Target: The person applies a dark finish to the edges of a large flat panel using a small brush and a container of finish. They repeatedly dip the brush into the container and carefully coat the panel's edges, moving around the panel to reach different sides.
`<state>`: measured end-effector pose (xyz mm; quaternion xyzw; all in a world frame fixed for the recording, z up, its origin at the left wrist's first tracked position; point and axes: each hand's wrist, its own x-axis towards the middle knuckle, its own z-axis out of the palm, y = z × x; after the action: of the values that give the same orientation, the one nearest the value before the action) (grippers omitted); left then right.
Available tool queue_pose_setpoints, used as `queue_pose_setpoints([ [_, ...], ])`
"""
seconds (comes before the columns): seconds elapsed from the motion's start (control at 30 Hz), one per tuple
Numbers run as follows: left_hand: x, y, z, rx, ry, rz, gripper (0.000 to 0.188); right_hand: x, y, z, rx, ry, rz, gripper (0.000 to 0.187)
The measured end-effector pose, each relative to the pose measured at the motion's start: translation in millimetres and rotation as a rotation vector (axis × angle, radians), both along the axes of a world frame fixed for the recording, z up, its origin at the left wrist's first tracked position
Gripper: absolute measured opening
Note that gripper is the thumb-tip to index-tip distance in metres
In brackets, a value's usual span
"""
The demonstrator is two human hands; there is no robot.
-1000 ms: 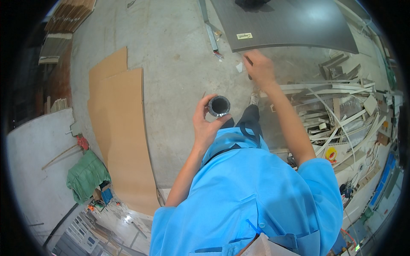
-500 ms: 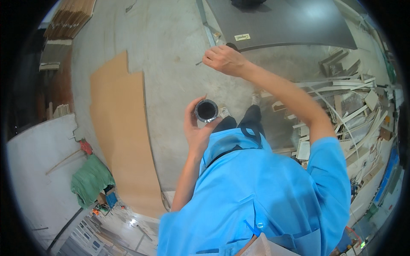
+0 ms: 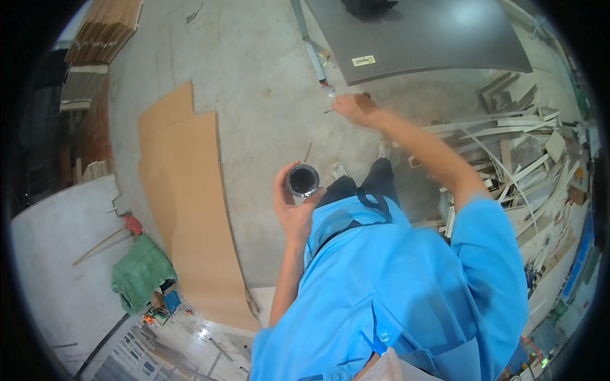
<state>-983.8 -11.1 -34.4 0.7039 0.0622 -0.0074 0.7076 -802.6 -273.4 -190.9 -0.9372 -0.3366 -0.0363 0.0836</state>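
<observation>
My left hand (image 3: 295, 220) is wrapped round a dark, round container (image 3: 302, 181), held upright in front of my waist. Its mouth faces up and the inside looks black; what it contains cannot be made out. A thin brownish stick (image 3: 308, 151) shows just beyond the fingertips; whether the hand grips it is unclear. Farther forward and to the right, my right hand (image 3: 356, 109) is closed with the arm stretched out. From its left side juts a thin dark tip (image 3: 328, 112), and something dark shows behind the knuckles. The rest of that thing is hidden in the fist.
A dark grey panel (image 3: 432, 44) with a small label lies ahead on the right, beside a metal strip (image 3: 314, 60). Brown cardboard (image 3: 190, 209) covers floor at the left. Scrap strips (image 3: 527, 159) are heaped at the right. A green cloth (image 3: 143, 273) sits lower left.
My right hand has moved right and nearer to me, away from the dark panel's edge. The container in my left hand has shifted slightly; the brownish stick shows more plainly.
</observation>
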Motion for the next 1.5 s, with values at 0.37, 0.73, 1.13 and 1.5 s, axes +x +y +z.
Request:
queue_pose_setpoints([
  [0.37,30,-22,10,-0.031,-0.03,-0.162,0.074,-81,6,77,1.064,0.121,-0.837,0.018],
  [0.73,30,-31,14,0.001,-0.003,-0.238,0.074,-66,18,64,1.194,0.145,-0.836,0.018],
  [1.13,29,-34,10,-0.01,0.006,-0.241,0.076,-69,4,65,1.168,0.016,-0.934,0.015],
  [1.5,28,-34,10,0.004,0.009,-0.248,0.077,-74,20,63,1.199,0.107,-0.83,0.015],
])
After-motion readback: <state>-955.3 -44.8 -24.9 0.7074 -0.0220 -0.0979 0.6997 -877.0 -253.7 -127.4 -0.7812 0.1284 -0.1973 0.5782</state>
